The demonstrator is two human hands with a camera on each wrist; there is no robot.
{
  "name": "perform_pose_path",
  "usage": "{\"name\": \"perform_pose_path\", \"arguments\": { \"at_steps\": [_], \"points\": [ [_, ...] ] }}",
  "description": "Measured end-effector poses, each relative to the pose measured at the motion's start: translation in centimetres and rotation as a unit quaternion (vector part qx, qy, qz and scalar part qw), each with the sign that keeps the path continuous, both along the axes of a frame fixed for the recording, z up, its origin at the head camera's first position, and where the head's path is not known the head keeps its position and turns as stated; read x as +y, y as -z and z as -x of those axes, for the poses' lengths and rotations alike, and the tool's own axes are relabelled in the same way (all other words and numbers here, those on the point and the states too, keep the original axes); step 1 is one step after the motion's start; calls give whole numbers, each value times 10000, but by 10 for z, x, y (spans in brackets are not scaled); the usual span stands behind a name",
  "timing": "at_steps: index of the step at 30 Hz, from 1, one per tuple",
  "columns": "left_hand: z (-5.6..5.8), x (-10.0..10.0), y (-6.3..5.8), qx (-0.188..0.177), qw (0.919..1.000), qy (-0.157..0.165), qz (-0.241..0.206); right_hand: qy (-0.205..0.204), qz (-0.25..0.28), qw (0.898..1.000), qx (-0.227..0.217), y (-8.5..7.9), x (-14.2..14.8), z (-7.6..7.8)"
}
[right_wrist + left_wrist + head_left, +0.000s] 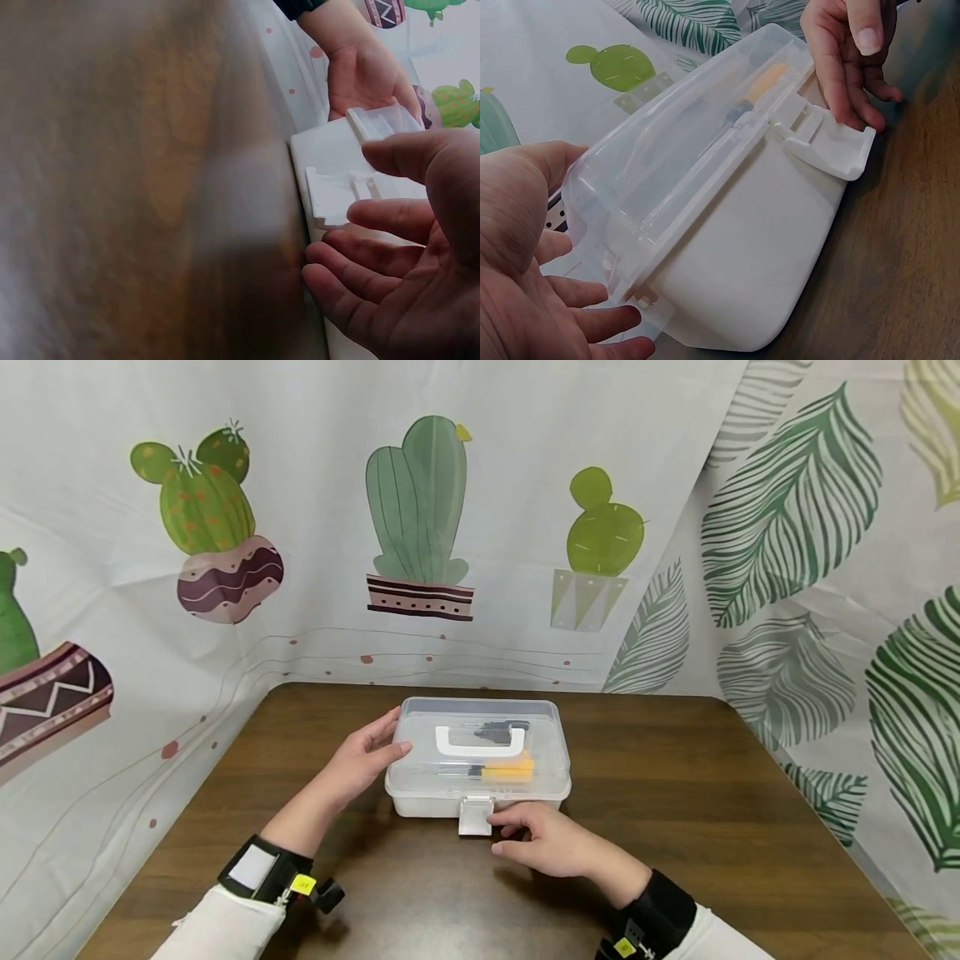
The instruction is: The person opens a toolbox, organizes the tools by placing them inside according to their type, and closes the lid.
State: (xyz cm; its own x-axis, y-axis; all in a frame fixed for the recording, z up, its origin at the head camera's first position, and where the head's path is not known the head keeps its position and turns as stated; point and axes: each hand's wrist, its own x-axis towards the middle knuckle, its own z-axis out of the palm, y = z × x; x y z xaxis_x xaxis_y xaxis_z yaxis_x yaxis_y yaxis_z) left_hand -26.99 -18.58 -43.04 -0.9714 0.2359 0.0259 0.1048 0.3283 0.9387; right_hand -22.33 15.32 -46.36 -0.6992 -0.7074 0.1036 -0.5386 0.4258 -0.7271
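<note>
A plastic storage box (427, 807) with a clear lid (420, 727) and a white base stands on the table, lid down. Its white front latch (476, 820) is flipped outward, away from the wall of the box. My left hand (362, 766) rests along the box's left end, thumb on the lid and the other fingers spread in the left wrist view. At the latch's right edge is my right hand (553, 841), its index fingertip touching or nearly touching it, fingers loosely bent. Through the lid show orange-handled tools (510, 768) and a dark item (501, 732).
The brown wooden table (660, 777) extends on both sides of the box. Behind it hangs a white curtain (517, 527) printed with cacti and leaves. A white carry handle (480, 752) lies flat on the lid.
</note>
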Motion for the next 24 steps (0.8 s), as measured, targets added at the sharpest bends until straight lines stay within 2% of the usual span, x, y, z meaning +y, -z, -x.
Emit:
{"name": "perform_pose_path", "arguments": {
  "at_steps": [4, 13, 18, 24],
  "points": [
    [-1, 0, 0, -5, 10000, 27, 32, 3, 24, 10000, 50, 3, 0, 0],
    [-2, 2, 0, 107, 9999, 37, 9, 344, 751, 9943, -675, 4, -3, -4],
    [-1, 1, 0, 91, 10000, 26, -4, 646, 1147, 9899, -534, 5, -8, -5],
    [-1, 1, 0, 116, 9999, 27, -18, 1285, 1283, 9830, -282, 1, -15, -8]
  ]
}}
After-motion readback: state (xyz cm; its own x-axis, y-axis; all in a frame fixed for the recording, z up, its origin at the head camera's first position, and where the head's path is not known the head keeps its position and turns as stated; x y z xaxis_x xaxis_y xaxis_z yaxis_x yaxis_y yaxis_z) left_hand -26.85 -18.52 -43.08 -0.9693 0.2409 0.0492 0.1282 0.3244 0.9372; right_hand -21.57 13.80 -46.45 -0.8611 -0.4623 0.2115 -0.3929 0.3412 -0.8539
